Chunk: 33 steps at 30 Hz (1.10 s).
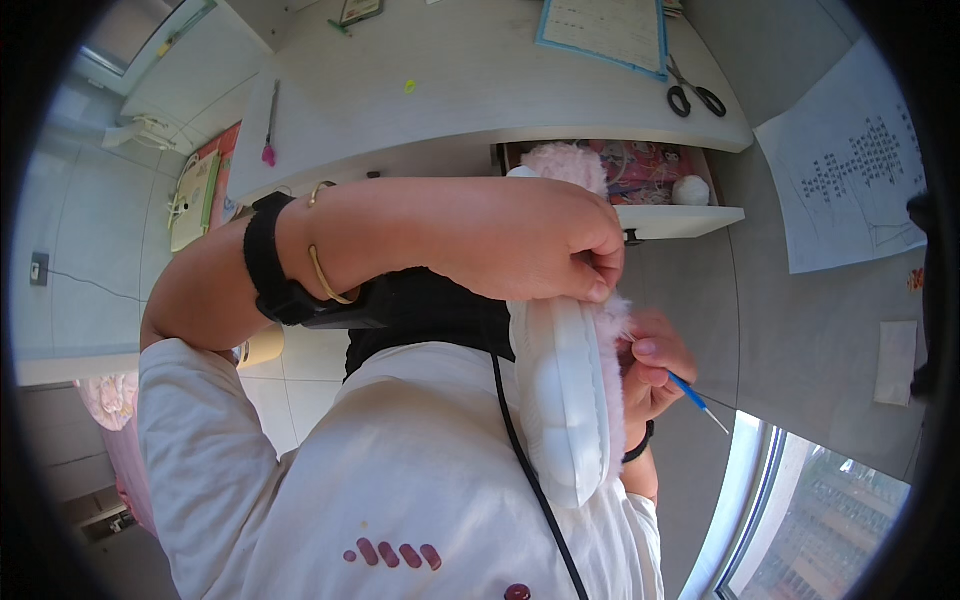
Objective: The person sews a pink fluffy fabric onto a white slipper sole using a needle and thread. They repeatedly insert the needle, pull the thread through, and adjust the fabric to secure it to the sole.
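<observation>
A slipper with a thick white sole [566,397] and fluffy pink yarn along its side stands on edge against the white shirt. My left hand [577,247] comes across from the left with curled fingers and pinches the slipper's upper edge. On the far side of the slipper, my right hand [660,364] holds a thin blue-handled crochet hook [686,390]. One metal end of the hook points down to the right; its other end is partly hidden near the pink pile. More pink plush [566,165] shows beyond my left hand, over the drawer.
An open drawer [682,223] holds a white ball [691,190] and pink packets. On the desk [337,120] lie black-handled scissors [694,97], a blue-edged board [604,34], a yellow-green ring [410,86] and a pink-ended tool [270,127]. A black cable [517,442] runs down my front.
</observation>
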Tool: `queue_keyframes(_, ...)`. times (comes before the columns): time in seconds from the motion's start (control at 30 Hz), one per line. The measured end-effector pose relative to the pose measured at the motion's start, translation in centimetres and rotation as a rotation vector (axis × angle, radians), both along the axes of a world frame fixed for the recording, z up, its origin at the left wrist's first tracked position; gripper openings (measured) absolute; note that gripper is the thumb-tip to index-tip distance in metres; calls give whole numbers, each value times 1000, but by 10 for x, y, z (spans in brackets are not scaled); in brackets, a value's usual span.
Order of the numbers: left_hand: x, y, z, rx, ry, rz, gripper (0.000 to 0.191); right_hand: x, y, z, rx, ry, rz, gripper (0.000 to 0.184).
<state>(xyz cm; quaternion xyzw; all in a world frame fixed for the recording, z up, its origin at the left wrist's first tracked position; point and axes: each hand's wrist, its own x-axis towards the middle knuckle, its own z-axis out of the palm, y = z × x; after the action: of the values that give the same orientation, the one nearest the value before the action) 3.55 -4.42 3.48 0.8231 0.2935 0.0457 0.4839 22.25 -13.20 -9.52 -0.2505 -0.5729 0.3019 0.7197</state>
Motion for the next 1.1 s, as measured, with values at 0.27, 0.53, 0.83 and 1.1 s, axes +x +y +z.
queue_keyframes(0.27, 3, 2, -2, 28, -13, -16, 11, 1, 3, -3, -10, 26, 39, 26)
queue_keyframes(0.53, 3, -2, -2, 49, -54, 22, 10, 12, 10, 9, 146, -202, 14, 23)
queue_keyframes(0.83, 4, -4, -3, 81, -50, 11, 9, 47, 19, 45, 365, -671, 75, 25)
queue_keyframes(1.1, 7, 3, 2, -50, 57, 7, 12, 46, 26, 48, 347, -627, 141, 21)
